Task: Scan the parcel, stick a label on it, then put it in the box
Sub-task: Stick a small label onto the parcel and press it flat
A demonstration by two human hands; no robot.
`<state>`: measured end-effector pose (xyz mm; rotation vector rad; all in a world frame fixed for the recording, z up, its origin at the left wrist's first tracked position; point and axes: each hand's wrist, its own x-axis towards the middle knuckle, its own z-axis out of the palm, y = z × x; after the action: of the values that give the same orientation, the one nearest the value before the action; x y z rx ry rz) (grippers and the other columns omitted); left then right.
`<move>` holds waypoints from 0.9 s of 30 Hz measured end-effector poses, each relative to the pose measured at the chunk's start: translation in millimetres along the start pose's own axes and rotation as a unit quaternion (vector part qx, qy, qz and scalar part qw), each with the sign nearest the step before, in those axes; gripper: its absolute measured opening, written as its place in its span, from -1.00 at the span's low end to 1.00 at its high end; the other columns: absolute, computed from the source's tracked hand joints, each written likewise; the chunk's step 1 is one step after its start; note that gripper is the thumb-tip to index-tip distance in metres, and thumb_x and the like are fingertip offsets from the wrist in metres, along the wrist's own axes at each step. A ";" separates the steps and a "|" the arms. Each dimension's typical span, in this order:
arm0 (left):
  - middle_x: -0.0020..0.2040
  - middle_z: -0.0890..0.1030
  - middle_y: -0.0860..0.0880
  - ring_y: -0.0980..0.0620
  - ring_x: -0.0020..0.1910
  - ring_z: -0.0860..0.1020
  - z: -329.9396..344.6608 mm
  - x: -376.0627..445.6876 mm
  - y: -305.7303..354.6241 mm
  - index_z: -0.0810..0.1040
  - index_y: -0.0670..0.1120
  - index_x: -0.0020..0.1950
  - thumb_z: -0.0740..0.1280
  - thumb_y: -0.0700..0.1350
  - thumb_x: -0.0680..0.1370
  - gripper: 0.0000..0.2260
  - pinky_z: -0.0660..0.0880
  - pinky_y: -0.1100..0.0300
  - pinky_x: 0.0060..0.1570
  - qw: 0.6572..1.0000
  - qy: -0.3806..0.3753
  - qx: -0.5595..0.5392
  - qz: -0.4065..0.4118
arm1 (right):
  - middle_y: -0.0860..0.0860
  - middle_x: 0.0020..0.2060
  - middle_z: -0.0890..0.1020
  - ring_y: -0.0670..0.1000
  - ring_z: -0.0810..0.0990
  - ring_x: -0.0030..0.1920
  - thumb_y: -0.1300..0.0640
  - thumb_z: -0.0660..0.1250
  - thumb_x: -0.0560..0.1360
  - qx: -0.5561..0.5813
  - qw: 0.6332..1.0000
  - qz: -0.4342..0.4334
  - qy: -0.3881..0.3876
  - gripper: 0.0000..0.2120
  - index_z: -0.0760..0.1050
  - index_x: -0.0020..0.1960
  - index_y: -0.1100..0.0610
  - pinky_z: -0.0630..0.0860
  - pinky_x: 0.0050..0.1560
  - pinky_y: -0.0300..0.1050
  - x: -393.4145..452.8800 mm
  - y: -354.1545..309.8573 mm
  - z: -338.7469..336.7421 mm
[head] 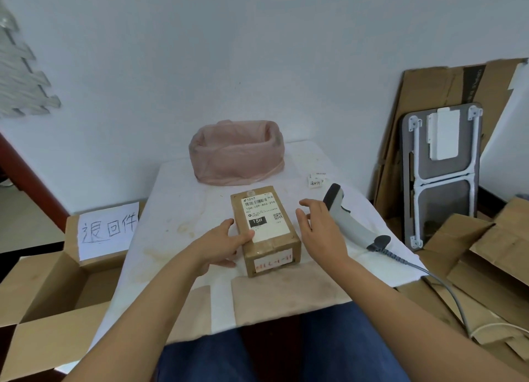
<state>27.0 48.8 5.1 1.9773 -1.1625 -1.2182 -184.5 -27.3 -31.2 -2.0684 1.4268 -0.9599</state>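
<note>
Near the middle of the table [183, 210], somewhat toward its front edge, the parcel [264, 230] lies flat with its printed shipping label up and its long axis running roughly front to back, tilted slightly. The left hand [220, 245] rests against the parcel's left side, thumb on the top face, fingers loosely curled but not fully clamped. The right hand [319, 230] hovers just right of the parcel, fingers spread apart, holding nothing. The scanner [353, 220] lies on the table immediately beyond that hand, toward the right edge, handle angled toward the front right corner. Judgement: the right hand is much the nearer to the scanner; scanning appears not yet begun. Small labels [316, 179] sit behind the scanner; the open box [51, 290] stands off the table's left edge.
</note>
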 end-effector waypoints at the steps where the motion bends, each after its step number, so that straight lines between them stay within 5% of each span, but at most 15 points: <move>1: 0.47 0.38 -0.11 -0.09 0.24 0.55 -2.5 1.3 2.1 0.11 0.05 0.59 0.32 0.20 0.54 -0.29 0.62 0.09 0.01 0.999 0.033 0.026 0.015 | -0.05 0.32 0.47 -0.12 0.51 0.04 -0.02 0.09 0.65 0.002 1.000 -0.003 0.007 -0.66 0.38 0.36 0.06 0.45 0.01 -0.16 2.5 1.5 -1.1; 4: 0.51 0.30 -0.12 -0.10 0.29 0.50 -12.3 9.3 15.6 0.24 0.03 0.55 0.27 0.18 0.57 -0.41 0.45 0.04 0.26 0.980 0.151 0.096 0.084 | -0.05 0.23 0.54 -0.17 0.47 0.00 0.06 0.13 0.64 -0.001 0.999 -0.012 0.041 -0.72 0.45 0.30 0.04 0.45 -0.02 -0.20 21.2 3.9 -10.6; 6: 0.49 0.31 -0.09 -0.01 0.13 0.52 -16.6 16.0 31.7 0.33 0.02 0.50 0.27 0.10 0.60 -0.52 0.41 0.12 0.17 0.968 0.184 0.117 0.122 | -0.06 0.17 0.57 -0.09 0.52 0.00 0.10 0.13 0.63 -0.008 0.999 -0.002 0.054 -0.74 0.49 0.25 0.04 0.45 -0.03 -0.16 44.7 3.3 -21.2; 9: 0.43 0.34 -0.02 0.05 0.14 0.51 -19.3 30.7 54.0 0.42 -0.01 0.44 0.31 0.03 0.60 -0.58 0.36 0.21 0.07 0.961 0.178 0.129 0.168 | 0.01 0.15 0.60 0.05 0.57 0.10 0.16 0.13 0.60 -0.035 0.998 0.025 0.035 -0.72 0.53 0.22 0.09 0.43 0.00 -0.13 91.2 6.0 -36.2; 12: 0.44 0.30 0.00 0.02 0.37 0.38 -21.3 47.5 73.1 0.45 -0.03 0.42 0.32 -0.05 0.59 -0.61 0.30 0.24 0.17 0.947 0.182 0.161 0.210 | 0.08 0.18 0.60 0.12 0.57 0.15 0.27 0.13 0.54 -0.077 0.995 0.068 -0.013 -0.68 0.55 0.21 0.13 0.50 0.08 -0.07 132.8 13.1 -46.4; 16: 0.49 0.24 -0.02 0.00 0.43 0.31 -20.5 73.2 93.8 0.44 -0.03 0.42 0.29 -0.09 0.60 -0.62 0.28 0.23 0.24 0.943 0.177 0.191 0.208 | 0.09 0.20 0.57 0.14 0.57 0.13 0.34 0.11 0.45 -0.144 0.980 0.115 -0.075 -0.59 0.54 0.19 0.08 0.52 0.06 -0.03 168.9 23.4 -48.4; 19: 0.47 0.27 -0.04 -0.06 0.39 0.38 -14.2 91.1 101.8 0.48 -0.02 0.38 0.29 -0.09 0.59 -0.66 0.34 0.13 0.31 0.946 0.139 0.209 0.206 | 0.11 0.23 0.57 0.15 0.57 0.19 0.33 0.15 0.49 -0.206 0.957 0.128 -0.156 -0.63 0.54 0.23 0.16 0.53 0.12 -0.03 188.9 31.5 -39.6; 23: 0.42 0.33 -0.03 -0.02 0.39 0.37 -5.8 108.0 111.1 0.52 -0.02 0.34 0.27 -0.08 0.60 -0.69 0.27 0.23 0.18 0.942 0.125 0.224 0.219 | 0.13 0.32 0.52 0.14 0.51 0.32 0.15 0.19 0.60 -0.316 0.898 0.123 -0.280 -0.64 0.45 0.35 0.26 0.45 0.30 -0.08 208.0 29.7 -28.1; 27: 0.42 0.34 0.01 0.01 0.37 0.38 -2.1 120.0 116.1 0.53 -0.01 0.34 0.27 -0.07 0.61 -0.70 0.25 0.26 0.13 0.940 0.120 0.230 0.224 | 0.10 -0.04 0.54 0.08 0.57 -0.07 0.10 0.34 0.52 -0.364 0.861 0.128 -0.331 -0.81 0.48 0.04 0.20 0.49 -0.08 -0.14 224.8 41.9 -14.7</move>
<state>10.1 -112.4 45.4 1.9413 -1.7572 -0.4863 -171.3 -251.5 14.5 -2.2478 1.7195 0.4786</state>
